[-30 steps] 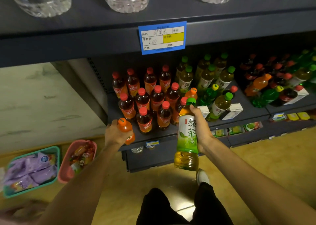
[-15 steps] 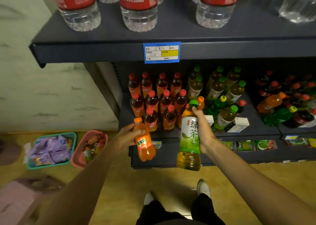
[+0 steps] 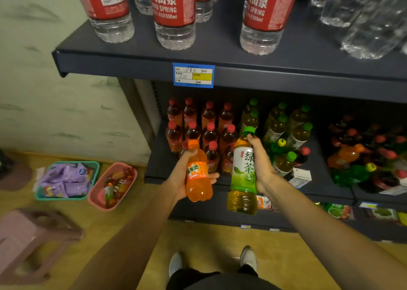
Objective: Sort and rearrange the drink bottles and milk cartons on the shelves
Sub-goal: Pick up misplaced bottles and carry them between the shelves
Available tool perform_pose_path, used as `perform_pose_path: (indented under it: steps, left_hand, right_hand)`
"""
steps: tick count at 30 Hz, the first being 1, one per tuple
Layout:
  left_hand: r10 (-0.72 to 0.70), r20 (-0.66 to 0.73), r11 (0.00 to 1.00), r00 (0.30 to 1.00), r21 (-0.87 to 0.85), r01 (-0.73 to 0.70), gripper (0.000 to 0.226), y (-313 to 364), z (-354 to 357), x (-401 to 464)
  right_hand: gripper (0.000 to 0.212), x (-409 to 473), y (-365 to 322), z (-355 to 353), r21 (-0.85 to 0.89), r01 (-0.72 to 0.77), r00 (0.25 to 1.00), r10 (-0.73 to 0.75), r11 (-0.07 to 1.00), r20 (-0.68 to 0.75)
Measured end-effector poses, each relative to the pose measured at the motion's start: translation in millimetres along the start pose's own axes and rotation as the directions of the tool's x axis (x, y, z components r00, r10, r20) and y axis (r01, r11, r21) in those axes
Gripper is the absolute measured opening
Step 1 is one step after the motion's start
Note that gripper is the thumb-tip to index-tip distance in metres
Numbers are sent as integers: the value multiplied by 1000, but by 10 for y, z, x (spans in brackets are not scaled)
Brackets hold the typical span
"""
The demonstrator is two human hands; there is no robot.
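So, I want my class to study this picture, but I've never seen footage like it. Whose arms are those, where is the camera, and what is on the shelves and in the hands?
The camera sits on a person's head, looking down past their own arms. The left hand grips an orange soda bottle; the right hand grips a green tea bottle. The upper shelf carries water bottles. The lower shelf has red-capped tea bottles and green-capped ones. Two baskets of snacks sit on the floor.
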State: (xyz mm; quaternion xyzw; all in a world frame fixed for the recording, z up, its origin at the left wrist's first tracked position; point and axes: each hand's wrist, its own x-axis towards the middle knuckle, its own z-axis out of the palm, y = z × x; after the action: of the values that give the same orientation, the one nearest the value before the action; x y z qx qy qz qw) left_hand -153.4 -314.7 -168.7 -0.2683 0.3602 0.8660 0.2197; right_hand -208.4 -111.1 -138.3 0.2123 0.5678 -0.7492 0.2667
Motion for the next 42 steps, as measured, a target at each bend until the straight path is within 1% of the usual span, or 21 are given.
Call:
perform_pose_path:
  steps: [3,6,11,14,17,20,21,24,26,27,29,30,31,33,34,35,37,38,40,42]
  left_hand:
    - [1,41,997,999,74,-4,72,14,126,-36]
    - [-36,77,985,996,169,22,61,46,181,-35]
    - [-104,112,937,988,345,59,53,94,253,-20]
    - [-151,113,896,982,436,88,47,57,313,-10]
    - [-214,125,846,969,519,120,46,-59,390,-3]
    - [-280,141,796,949,587,148,48,-205,484,-59]
    - [-290,144,786,946,599,150,48,-261,510,-75]
    - [-296,156,766,942,628,137,52,-421,592,-130]
    - [-298,154,750,942,648,131,56,-521,672,-137]
    - [-301,153,740,941,660,129,52,-571,733,-147]
    - [-301,147,740,942,659,134,37,-677,869,-147]
    - [-304,145,737,942,662,136,37,-738,944,-142]
    - [-304,145,729,942,671,132,46,-799,1045,-149]
    - [-286,142,707,948,699,109,69,-955,1261,-117]
    - [-289,137,696,948,709,110,73,-1056,1368,-88]
    - [-303,139,689,943,715,116,70,-1171,1487,-80]
    - [-344,141,689,928,710,147,51,-1426,1744,-84]
    - [-358,142,689,923,707,158,44,-1570,1864,-73]
    - [-370,143,680,918,715,163,44,-1896,2132,-54]
    - [-383,148,665,912,729,161,56,-2167,2342,-25]
  right_hand:
    - [95,-38,-44,-23,-10,22,1000,-22,1000,2]
    - [86,-110,-42,-38,10,46,999,-45,999,-26]
    - [82,-326,84,-115,91,109,983,-94,990,-158]
    - [78,-483,218,-210,190,126,965,-75,974,-253]
    - [71,-656,396,-327,256,159,933,-60,954,-356]
    - [84,-798,563,-471,285,186,902,-48,940,-428]
    - [83,-838,598,-522,295,189,898,-44,937,-437]
    - [66,-963,632,-663,332,202,902,-43,921,-430]
    - [64,-1020,649,-766,353,221,898,-48,909,-437]
    - [66,-1043,654,-823,355,231,894,-54,906,-444]
    - [74,-1101,660,-980,358,250,883,-61,900,-465]
    - [77,-1139,657,-1071,359,254,879,-59,898,-473]
    - [76,-1193,643,-1181,359,258,875,-59,897,-481]
    - [62,-1318,609,-1451,363,273,862,-59,891,-503]
    - [59,-1378,609,-1605,372,281,856,-56,884,-514]
    - [62,-1445,607,-1762,383,292,850,-54,876,-525]
    - [82,-1575,618,-2098,388,307,837,-52,869,-545]
    - [89,-1660,616,-2264,387,310,833,-51,869,-552]
    - [88,-1841,612,-2638,390,326,823,-56,861,-565]
    - [77,-1990,607,-2939,406,343,828,-69,847,-557]
